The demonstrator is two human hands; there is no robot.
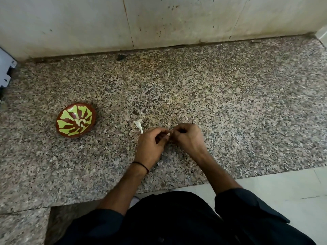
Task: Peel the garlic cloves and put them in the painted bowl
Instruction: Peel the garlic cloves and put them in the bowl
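Where our dark sleeves end, both bare forearms reach forward over the speckled granite counter and close in on each other, wrists lifted slightly. A thin black thread circles the left wrist. The left hand is turned thumb-up with its fingers curled inward, and the right hand arches over from the other side, knuckles up. Together their fingertips pinch a small pale garlic clove, mostly hidden between them, just above the stone. Just beyond the left hand, a white scrap of peel lies on the counter. Farther left, well apart from the hands, the painted bowl sits tilted toward us, brown with green petals; we cannot tell whether the pale lumps at its centre are cloves. Behind runs a stained pale wall.
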